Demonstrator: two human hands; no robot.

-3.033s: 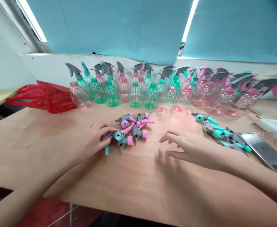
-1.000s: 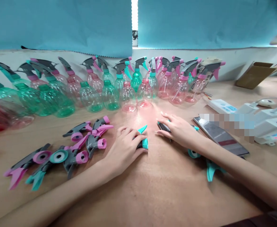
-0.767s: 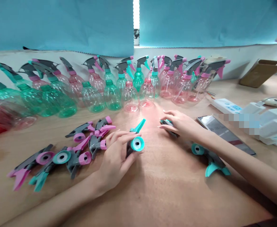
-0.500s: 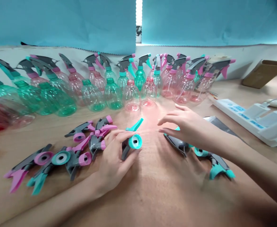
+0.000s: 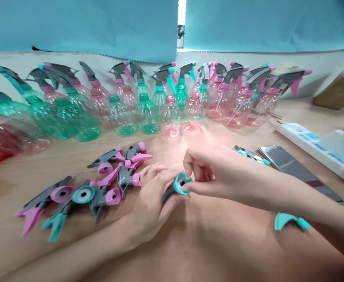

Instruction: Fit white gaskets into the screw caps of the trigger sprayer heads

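My left hand (image 5: 152,203) is closed round a grey trigger spray head with a teal collar (image 5: 182,183), whose open underside faces me. My right hand (image 5: 209,172) reaches in from the right with curled fingers, and its thumb and fingertips grip the collar's rim. Whether a small part sits between those fingertips is hidden. Left of my left hand lie several loose spray heads, among them a pink-collared one (image 5: 127,178) nearest my fingers and a teal-collared one (image 5: 84,194). Beyond my right wrist lies another grey and teal spray head (image 5: 251,154).
A row of green and pink bottles (image 5: 147,115) lines the back, some open-necked, others with spray heads fitted. A phone (image 5: 299,172) and a white power strip (image 5: 315,145) lie at the right. A teal trigger (image 5: 291,221) shows below my right forearm.
My right hand has moved left and curled from a loose, open shape onto the spray head's collar. My left hand still holds the spray head. The view has shifted slightly.
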